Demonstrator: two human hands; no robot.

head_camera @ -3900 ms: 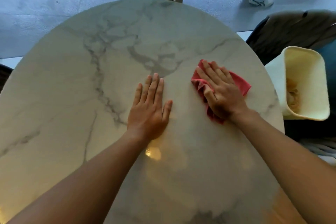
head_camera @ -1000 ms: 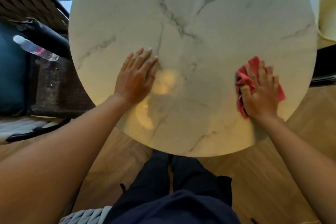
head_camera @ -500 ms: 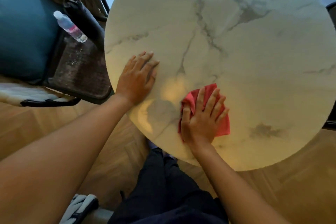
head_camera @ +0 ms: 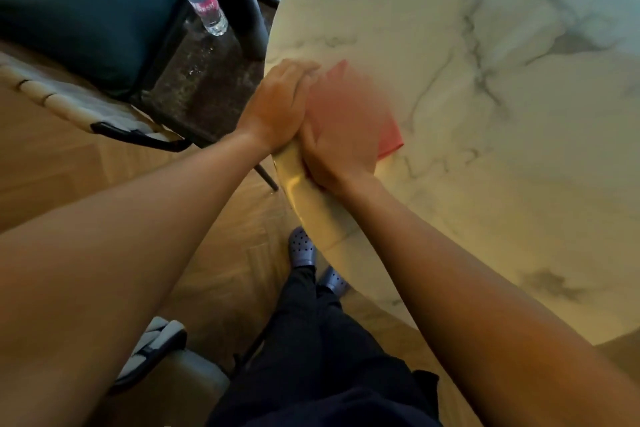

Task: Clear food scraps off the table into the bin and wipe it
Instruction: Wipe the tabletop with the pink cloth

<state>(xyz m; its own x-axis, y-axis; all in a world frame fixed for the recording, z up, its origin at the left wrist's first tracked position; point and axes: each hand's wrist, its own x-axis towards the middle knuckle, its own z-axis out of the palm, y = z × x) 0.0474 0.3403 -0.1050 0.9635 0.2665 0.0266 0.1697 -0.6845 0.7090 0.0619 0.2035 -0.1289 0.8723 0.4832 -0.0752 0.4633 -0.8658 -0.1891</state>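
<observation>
Both hands meet at the marble counter's (head_camera: 450,114) left edge; left hand (head_camera: 277,107) flat, released; right hand (head_camera: 341,135) blurred, pressing the red cloth (head_camera: 389,139); a water bottle (head_camera: 204,2) stands on the chair (head_camera: 194,87) beside.

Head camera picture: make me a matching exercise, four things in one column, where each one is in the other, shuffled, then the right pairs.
Things
1. red cloth
2. water bottle
3. left hand
4. grey clogs

Places
A. on the wooden floor beside the table's near edge
B. at the marble table rim, touching the right hand
C. lying on the dark chair seat by the teal cushion
D. flat on the tabletop under the right hand

Pairs: 1-D, 2-C, 3-B, 4-A
</observation>
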